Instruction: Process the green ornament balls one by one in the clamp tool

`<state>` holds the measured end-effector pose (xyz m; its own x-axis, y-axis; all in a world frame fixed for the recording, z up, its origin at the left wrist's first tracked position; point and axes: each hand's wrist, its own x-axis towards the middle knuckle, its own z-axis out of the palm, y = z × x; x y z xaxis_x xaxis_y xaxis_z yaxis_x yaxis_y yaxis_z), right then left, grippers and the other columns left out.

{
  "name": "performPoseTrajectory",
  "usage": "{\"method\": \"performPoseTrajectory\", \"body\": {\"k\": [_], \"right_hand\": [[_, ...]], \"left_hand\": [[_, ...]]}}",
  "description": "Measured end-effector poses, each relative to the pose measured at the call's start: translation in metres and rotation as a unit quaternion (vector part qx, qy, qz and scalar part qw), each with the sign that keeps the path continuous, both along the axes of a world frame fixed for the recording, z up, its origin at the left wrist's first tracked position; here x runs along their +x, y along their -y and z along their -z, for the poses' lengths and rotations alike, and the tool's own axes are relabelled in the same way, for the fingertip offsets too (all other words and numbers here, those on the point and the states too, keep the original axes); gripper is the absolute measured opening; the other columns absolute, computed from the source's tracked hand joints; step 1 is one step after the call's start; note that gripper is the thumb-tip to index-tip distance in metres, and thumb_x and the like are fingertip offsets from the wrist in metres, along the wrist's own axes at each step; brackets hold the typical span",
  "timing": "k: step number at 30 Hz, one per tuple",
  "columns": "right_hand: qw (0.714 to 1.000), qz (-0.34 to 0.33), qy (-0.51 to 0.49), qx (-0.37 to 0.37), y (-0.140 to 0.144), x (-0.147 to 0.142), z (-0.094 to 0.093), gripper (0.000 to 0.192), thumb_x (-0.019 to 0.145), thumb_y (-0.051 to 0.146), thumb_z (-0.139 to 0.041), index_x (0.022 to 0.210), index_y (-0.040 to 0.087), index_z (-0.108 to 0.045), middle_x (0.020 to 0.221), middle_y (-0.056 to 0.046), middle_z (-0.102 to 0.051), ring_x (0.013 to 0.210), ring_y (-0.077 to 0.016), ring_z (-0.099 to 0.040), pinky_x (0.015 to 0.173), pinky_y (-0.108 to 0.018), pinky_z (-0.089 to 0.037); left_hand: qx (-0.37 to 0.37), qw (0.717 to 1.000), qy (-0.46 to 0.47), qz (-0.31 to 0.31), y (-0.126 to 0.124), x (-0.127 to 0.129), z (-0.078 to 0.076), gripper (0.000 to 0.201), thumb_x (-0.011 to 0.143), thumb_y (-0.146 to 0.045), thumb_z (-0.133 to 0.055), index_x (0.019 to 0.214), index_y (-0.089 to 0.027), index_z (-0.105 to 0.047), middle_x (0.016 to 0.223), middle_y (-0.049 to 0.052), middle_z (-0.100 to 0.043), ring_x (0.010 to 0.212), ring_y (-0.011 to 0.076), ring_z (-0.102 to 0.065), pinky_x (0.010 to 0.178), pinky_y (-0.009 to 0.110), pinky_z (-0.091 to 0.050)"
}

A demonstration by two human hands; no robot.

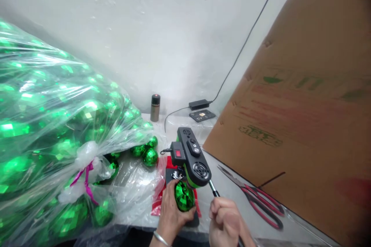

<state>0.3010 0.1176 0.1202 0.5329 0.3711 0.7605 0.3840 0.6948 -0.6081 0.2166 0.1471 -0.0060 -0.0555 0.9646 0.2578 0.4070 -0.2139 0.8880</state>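
Note:
My left hand is closed round a shiny green faceted bauble, thumb and fingers on either side of it. The bauble sits under the front end of a black and green machine with round vents and a red switch. To the right, my right hand is wrapped round a lever handle with a metal rod and black grip. Red plastic lies beneath the machine's dark base. The lower part of the handle is hidden by my fingers.
A big clear bag of green baubles fills the left, with several loose baubles beside it. Scissors lie right, before a leaning cardboard box. Behind stand a small bottle, a power adapter and a phone.

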Motion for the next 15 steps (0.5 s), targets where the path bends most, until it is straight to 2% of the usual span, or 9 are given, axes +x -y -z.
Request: {"method": "performPoseTrajectory", "body": {"k": [6, 9, 12, 15], "right_hand": [[0.999, -0.001, 0.022, 0.041, -0.005, -0.002, 0.028, 0.045, 0.104, 0.019, -0.047, 0.059, 0.020, -0.047, 0.064, 0.002, -0.052, 0.054, -0.0114, -0.050, 0.051, -0.026, -0.040], [0.998, 0.009, 0.019, 0.055, -0.006, -0.002, 0.039, 0.044, 0.105, 0.021, -0.047, 0.062, 0.020, -0.050, 0.067, 0.002, -0.055, 0.057, -0.0115, -0.052, 0.059, -0.027, -0.044], [0.998, -0.003, 0.036, 0.042, -0.003, 0.001, 0.029, 0.042, 0.105, 0.023, -0.051, 0.062, 0.019, -0.050, 0.069, 0.001, -0.057, 0.060, -0.0118, -0.054, 0.061, -0.028, -0.045], [0.999, -0.035, 0.023, -0.003, 0.000, 0.006, -0.005, 0.042, 0.104, 0.021, -0.054, 0.062, 0.020, -0.049, 0.067, 0.001, -0.055, 0.059, -0.0112, -0.053, 0.055, -0.026, -0.038]], "left_hand": [[-0.027, 0.999, 0.012, 0.024, 0.000, -0.001, -0.007, 0.076, 0.062, -0.027, -0.080, 0.133, -0.013, -0.058, 0.130, 0.021, -0.070, 0.124, 0.0419, -0.068, 0.111, 0.063, -0.054], [-0.042, 0.999, 0.010, 0.025, 0.000, -0.002, -0.012, 0.076, 0.062, -0.029, -0.082, 0.133, -0.013, -0.059, 0.133, 0.023, -0.069, 0.126, 0.0425, -0.067, 0.113, 0.064, -0.052], [-0.057, 0.998, 0.014, 0.027, -0.003, -0.002, -0.017, 0.078, 0.063, -0.028, -0.083, 0.135, -0.014, -0.059, 0.137, 0.021, -0.068, 0.130, 0.0415, -0.065, 0.117, 0.063, -0.049], [-0.075, 0.996, 0.028, 0.029, -0.001, -0.005, -0.015, 0.084, 0.061, -0.021, -0.084, 0.140, -0.014, -0.056, 0.142, 0.020, -0.066, 0.136, 0.0399, -0.062, 0.120, 0.060, -0.047]]}}
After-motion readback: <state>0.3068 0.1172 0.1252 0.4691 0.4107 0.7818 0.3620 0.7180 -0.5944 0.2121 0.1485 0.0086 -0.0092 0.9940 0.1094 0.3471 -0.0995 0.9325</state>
